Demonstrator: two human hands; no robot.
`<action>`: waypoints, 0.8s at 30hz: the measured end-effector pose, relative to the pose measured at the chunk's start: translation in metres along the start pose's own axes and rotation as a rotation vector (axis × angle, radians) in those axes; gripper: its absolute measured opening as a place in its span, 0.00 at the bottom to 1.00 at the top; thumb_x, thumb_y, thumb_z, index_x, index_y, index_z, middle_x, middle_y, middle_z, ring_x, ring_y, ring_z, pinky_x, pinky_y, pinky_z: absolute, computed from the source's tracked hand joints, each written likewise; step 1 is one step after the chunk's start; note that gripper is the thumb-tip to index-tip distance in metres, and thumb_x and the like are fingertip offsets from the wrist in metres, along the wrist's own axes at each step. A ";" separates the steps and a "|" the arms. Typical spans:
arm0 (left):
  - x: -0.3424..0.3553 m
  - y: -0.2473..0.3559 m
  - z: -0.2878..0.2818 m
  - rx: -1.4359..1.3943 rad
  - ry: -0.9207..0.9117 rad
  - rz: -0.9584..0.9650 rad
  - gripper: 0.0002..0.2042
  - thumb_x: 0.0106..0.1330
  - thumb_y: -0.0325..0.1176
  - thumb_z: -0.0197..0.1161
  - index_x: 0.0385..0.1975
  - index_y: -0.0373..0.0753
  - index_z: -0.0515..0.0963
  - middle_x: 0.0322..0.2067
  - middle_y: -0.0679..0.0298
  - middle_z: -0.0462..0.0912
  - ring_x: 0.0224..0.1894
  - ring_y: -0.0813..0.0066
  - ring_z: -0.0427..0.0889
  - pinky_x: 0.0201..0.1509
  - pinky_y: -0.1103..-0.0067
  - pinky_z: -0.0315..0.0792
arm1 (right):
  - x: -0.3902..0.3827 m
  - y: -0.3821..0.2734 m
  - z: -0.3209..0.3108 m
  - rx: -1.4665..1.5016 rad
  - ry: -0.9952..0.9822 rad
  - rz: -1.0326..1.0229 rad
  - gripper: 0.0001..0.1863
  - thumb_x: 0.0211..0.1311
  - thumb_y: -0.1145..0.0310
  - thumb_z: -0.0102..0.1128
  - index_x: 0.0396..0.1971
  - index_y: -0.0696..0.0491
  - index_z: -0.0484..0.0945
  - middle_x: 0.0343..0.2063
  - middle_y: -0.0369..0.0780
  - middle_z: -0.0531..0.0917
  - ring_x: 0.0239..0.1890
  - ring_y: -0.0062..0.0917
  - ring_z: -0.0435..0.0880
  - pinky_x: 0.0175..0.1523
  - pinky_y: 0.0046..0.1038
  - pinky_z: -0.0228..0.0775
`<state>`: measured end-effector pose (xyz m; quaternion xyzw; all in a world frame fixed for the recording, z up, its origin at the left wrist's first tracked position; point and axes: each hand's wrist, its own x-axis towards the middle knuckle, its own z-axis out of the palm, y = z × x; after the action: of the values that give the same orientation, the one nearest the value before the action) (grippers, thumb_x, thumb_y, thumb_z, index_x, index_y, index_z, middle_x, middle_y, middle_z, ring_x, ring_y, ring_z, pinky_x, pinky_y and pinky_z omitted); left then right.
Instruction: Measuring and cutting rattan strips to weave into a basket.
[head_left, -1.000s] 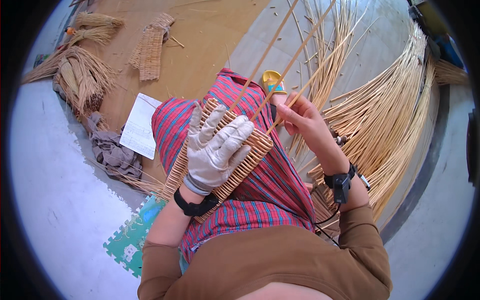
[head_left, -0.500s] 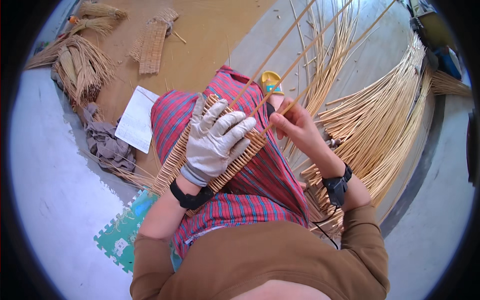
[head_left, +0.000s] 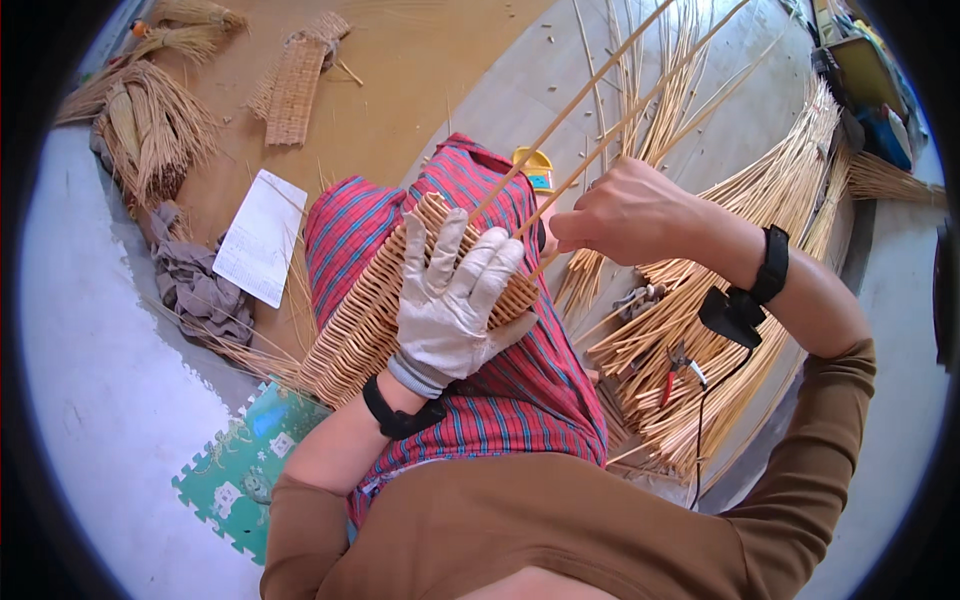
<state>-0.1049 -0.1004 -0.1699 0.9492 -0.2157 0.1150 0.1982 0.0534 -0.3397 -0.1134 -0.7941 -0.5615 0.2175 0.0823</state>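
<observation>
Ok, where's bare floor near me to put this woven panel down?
Bare brown mat lies ahead, between the small woven piece and the long cane stakes. Pale floor shows at your left, past the grey rag and foam tile. Your right is crowded with cane bundles and pliers.

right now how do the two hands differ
The left hand wears a pale work glove; the right hand is bare. The left hand lies flat with fingers spread on the woven panel; the right hand is curled in a closed grip around the thin long canes that rise from the panel's edge. The left hand sits lower, over the striped cloth; the right is raised beside it. Both wrists carry a black band.
</observation>
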 end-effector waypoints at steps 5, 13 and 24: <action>-0.002 -0.003 -0.003 -0.046 -0.006 0.003 0.35 0.56 0.54 0.74 0.63 0.46 0.75 0.62 0.61 0.77 0.77 0.49 0.61 0.79 0.35 0.42 | 0.029 -0.018 0.031 0.006 -0.024 -0.084 0.04 0.59 0.65 0.60 0.33 0.42 0.82 0.16 0.38 0.80 0.23 0.35 0.85 0.27 0.39 0.72; 0.007 -0.012 -0.007 -0.065 0.067 -0.020 0.35 0.54 0.52 0.77 0.60 0.45 0.75 0.59 0.62 0.81 0.72 0.50 0.69 0.80 0.41 0.42 | 0.022 -0.053 0.051 0.092 0.192 0.199 0.05 0.67 0.59 0.60 0.37 0.39 0.83 0.16 0.37 0.80 0.21 0.37 0.84 0.24 0.39 0.71; 0.039 -0.030 -0.031 0.058 -0.078 -0.060 0.30 0.61 0.40 0.75 0.64 0.41 0.76 0.63 0.55 0.76 0.74 0.50 0.64 0.79 0.59 0.53 | -0.122 -0.014 0.118 0.306 1.253 0.758 0.10 0.69 0.63 0.64 0.47 0.46 0.83 0.31 0.39 0.85 0.38 0.35 0.84 0.49 0.36 0.73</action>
<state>-0.0611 -0.0764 -0.1403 0.9644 -0.1911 0.0782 0.1653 -0.0443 -0.4614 -0.1828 -0.8882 -0.0609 -0.1864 0.4155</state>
